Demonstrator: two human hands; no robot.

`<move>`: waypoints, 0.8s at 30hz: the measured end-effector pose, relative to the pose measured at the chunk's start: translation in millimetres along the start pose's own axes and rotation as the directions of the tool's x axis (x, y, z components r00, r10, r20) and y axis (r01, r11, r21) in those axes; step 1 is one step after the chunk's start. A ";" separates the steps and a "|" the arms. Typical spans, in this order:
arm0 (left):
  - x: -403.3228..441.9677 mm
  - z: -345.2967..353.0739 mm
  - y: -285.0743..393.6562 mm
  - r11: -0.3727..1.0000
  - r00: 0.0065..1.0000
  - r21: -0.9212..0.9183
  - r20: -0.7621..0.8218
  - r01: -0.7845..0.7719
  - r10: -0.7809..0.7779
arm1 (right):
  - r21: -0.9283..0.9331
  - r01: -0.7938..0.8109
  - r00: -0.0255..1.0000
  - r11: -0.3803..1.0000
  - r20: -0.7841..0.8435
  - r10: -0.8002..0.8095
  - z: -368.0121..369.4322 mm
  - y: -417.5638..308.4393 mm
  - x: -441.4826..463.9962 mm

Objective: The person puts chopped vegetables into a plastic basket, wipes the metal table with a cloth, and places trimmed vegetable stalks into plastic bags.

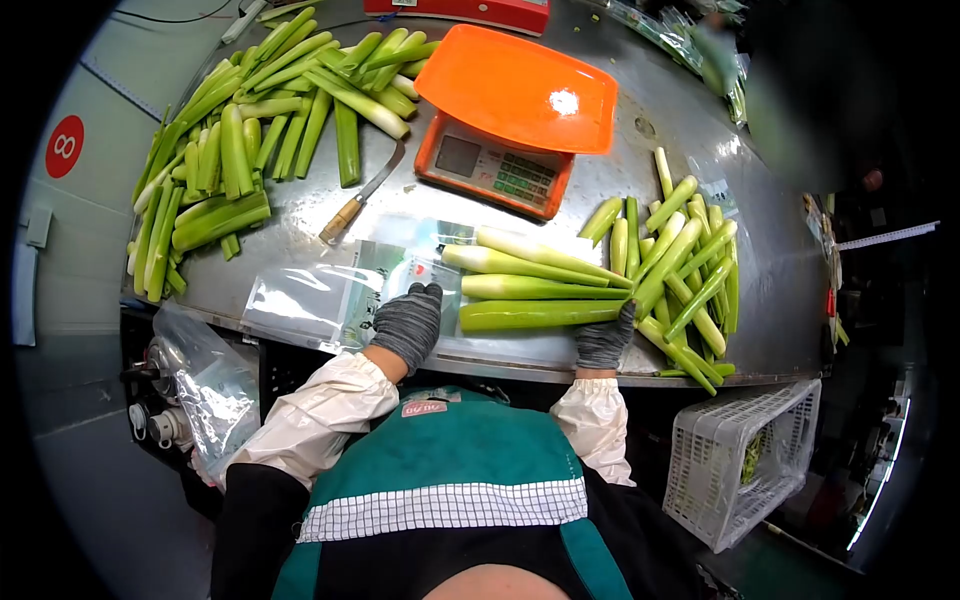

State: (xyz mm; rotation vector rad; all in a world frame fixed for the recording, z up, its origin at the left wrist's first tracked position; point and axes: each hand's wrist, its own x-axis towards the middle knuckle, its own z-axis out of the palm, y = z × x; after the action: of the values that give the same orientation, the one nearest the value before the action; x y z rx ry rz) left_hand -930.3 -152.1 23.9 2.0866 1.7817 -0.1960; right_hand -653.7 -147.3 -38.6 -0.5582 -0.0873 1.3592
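My left hand (408,325), in a dark grey glove, is closed at the edge of a clear printed plastic bag (300,300) lying flat on the table. Several green stalks with pale ends (540,288), resembling water bamboo shoots, lie side by side, their left ends over the bags. Gloved the same way, my right hand (604,345) grips this bundle near its right end, thumb raised along the stalks; its other fingers are partly hidden. Right beside that hand is a loose pile of similar stalks (690,285).
An orange scale (490,165) with a tilted-looking tray (520,85) stands beyond the bundle. A wooden-handled sickle knife (345,218) lies left of it, near a large stalk heap (235,150). Below the table's right edge is a white plastic crate (700,460); a clear bag (205,380) hangs at left.
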 end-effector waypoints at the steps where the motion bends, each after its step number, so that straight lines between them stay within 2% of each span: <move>1: 1.0 3.7 -0.9 1.000 1.000 0.001 -0.004 0.026 -0.026 | 0.020 -0.010 0.999 1.000 -0.052 0.011 -0.6 -5.0 -1.7; 6: 1.9 12.1 -6.0 0.996 0.996 0.008 0.027 0.090 -0.090 | 0.019 -0.140 0.986 0.990 0.095 0.137 -9.4 -40.4 -3.7; 8: 2.7 13.9 -8.1 0.996 0.996 0.022 0.008 0.084 -0.084 | -0.279 -0.169 0.985 0.945 -0.031 0.167 -30.6 -50.9 1.9; 9: 1.7 13.9 -9.4 0.996 0.996 0.019 0.010 0.087 -0.087 | -0.361 -0.169 0.983 0.917 0.003 0.182 -19.6 -56.2 -2.7; 10: 0.3 12.9 -10.4 0.996 0.995 0.004 -0.031 0.091 -0.090 | -0.363 -0.173 0.982 0.916 0.002 0.186 -4.6 -63.8 -5.7; 11: -0.9 12.8 -11.7 0.995 0.993 -0.011 -0.073 0.094 -0.095 | -0.608 -0.162 0.965 0.777 0.069 0.255 10.5 -72.2 -7.2; 12: -1.6 13.3 -12.9 0.995 0.993 -0.012 -0.070 0.099 -0.099 | -0.804 -0.114 0.934 0.584 0.113 0.338 17.2 -77.5 -5.6; 13: -2.3 13.5 -14.2 0.994 0.987 -0.017 -0.114 0.112 -0.113 | -0.918 -0.016 0.937 0.397 0.125 0.325 16.4 -81.1 -0.8; 14: -2.7 14.5 -15.8 0.992 0.979 -0.021 -0.160 0.124 -0.126 | -0.917 -0.018 0.936 0.398 0.124 0.328 21.1 -81.7 1.7; 16: -0.5 19.0 -20.4 0.994 0.976 -0.051 -0.191 0.093 -0.101 | -0.997 0.037 0.876 0.072 0.067 0.478 36.9 -85.2 5.5; 17: 0.7 20.0 -20.5 0.993 0.954 -0.083 -0.281 0.081 -0.102 | -0.986 0.165 0.836 -0.002 0.138 0.531 33.0 -87.9 12.5; 18: 2.0 19.2 -20.8 0.991 0.924 -0.114 -0.369 0.067 -0.105 | -0.986 0.165 0.835 -0.002 0.139 0.533 38.8 -90.0 15.1; 19: 3.3 10.8 -18.8 0.974 0.953 -0.192 -0.252 0.123 -0.170 | -0.973 0.213 0.777 -0.088 0.114 0.619 49.3 -92.7 16.1; 20: 4.7 11.3 -20.7 0.973 0.952 -0.192 -0.252 0.127 -0.174 | -0.949 0.269 0.713 -0.167 0.079 0.697 55.2 -93.7 18.4; 21: 6.3 13.3 -22.9 0.977 0.945 -0.190 -0.289 0.098 -0.151 | -0.949 0.273 0.689 -0.157 0.079 0.720 54.5 -93.0 22.2; 22: 7.6 14.9 -24.5 0.980 0.937 -0.187 -0.325 0.069 -0.128 | -0.949 0.275 0.687 -0.155 0.081 0.722 56.8 -89.7 25.7; 24: 8.8 16.5 -26.6 0.971 0.936 -0.222 -0.312 0.095 -0.163 | -0.933 0.135 0.778 -0.335 -0.110 0.619 63.8 -76.9 32.9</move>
State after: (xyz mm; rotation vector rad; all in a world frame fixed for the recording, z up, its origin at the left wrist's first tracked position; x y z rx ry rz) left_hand -952.2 -147.2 0.4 1.9424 2.0340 0.3080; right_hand -601.0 -103.3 41.0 -1.7636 -1.9227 1.6159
